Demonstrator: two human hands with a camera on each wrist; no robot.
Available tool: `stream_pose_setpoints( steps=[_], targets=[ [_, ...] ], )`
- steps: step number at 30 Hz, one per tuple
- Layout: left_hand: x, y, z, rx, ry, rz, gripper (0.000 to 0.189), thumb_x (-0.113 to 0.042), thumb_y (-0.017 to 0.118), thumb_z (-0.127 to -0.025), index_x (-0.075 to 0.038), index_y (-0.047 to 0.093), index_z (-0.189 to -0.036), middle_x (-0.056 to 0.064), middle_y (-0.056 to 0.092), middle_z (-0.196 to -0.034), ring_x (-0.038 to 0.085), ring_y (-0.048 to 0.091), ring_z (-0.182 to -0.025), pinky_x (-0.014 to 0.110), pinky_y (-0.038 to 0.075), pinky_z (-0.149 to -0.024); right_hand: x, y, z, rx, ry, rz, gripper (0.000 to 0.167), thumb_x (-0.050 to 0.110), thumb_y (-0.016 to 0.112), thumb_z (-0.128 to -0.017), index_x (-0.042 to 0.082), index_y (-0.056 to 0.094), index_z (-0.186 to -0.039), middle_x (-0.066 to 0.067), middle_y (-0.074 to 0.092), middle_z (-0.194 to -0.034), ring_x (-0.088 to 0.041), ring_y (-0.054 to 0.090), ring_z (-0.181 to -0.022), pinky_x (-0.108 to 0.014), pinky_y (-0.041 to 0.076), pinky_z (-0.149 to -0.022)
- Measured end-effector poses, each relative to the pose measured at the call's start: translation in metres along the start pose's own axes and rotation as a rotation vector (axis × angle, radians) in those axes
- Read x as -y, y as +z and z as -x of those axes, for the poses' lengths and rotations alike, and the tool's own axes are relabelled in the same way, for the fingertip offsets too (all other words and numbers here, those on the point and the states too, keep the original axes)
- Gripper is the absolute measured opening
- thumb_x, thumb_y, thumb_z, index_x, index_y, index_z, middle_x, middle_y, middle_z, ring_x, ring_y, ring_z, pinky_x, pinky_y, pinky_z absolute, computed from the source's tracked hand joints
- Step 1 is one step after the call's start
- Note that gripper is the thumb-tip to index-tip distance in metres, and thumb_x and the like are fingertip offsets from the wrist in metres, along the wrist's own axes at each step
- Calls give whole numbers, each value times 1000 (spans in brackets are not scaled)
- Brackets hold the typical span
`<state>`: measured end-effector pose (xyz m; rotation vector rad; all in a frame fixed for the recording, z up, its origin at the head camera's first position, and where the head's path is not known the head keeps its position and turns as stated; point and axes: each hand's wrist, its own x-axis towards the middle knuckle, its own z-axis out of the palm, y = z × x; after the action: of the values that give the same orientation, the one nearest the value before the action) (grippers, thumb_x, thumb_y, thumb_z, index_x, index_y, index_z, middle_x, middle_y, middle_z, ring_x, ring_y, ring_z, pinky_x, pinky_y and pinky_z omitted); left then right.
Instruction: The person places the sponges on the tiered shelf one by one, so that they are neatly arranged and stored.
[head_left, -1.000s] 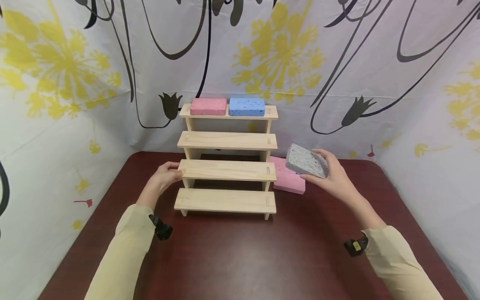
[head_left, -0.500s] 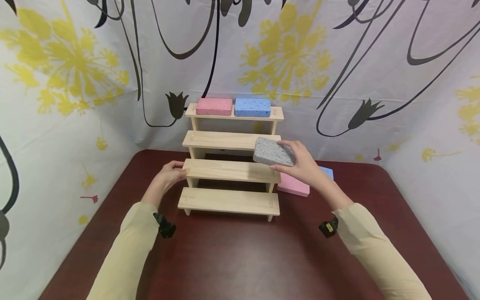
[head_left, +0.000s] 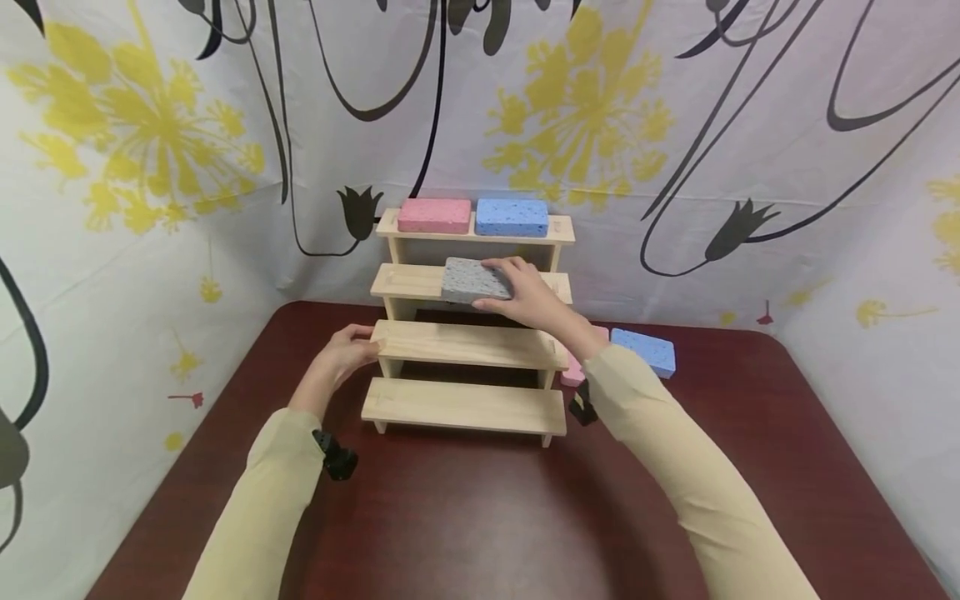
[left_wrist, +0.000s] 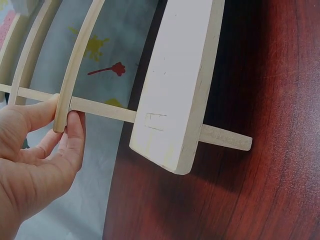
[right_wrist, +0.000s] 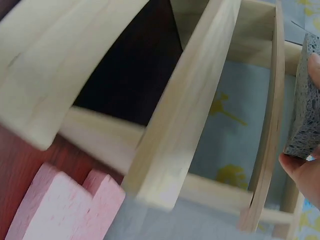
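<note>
A wooden shelf stand with stepped boards stands on the table. My left hand pinches the left end of its second board from the bottom; the left wrist view shows thumb and fingers on either side of that board. My right hand holds a grey sponge by its right side, at the board second from the top. Whether the sponge touches that board, I cannot tell. In the right wrist view the sponge is partly cut off by the frame edge.
On the top board sit a pink sponge and a blue sponge side by side. Right of the stand, pink sponges and a blue sponge lie on the dark red table. Patterned cloth hangs behind.
My right hand has carried the grey sponge leftward and slightly up, from beside the stand to the board second from the top. My left hand keeps its grip; the view has shifted slightly.
</note>
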<state>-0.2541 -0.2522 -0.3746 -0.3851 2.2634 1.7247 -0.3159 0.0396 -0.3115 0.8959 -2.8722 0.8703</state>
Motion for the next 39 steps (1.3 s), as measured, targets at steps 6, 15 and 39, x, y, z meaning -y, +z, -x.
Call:
stream_pose_setpoints(
  steps=[6,15,39],
  targets=[
    [1,-2,0,-13,0,-6,50,-9,49,-93,2,28,-137,27,43,-132,20,53,-101,38,40,-104,12,11,-30,46,23,20,70,50,63,-80,17,38,-137,-16,37,-139,-36,34,-128,-51,34,-105],
    [4,5,-3,-3,-2,34,50,-6,51,-92,3,29,-136,28,44,-130,17,55,-95,38,41,-104,22,27,-54,77,33,35,70,50,63,-80,18,38,-137,-17,37,-137,-37,35,-126,-49,35,-105],
    [1,2,-1,-15,-24,-58,54,-13,48,-94,0,24,-140,26,41,-134,27,48,-115,38,38,-106,-31,0,33,-202,-201,-59,44,29,70,-81,5,58,-115,-12,55,-118,-27,47,-113,-45,39,-98]
  ],
)
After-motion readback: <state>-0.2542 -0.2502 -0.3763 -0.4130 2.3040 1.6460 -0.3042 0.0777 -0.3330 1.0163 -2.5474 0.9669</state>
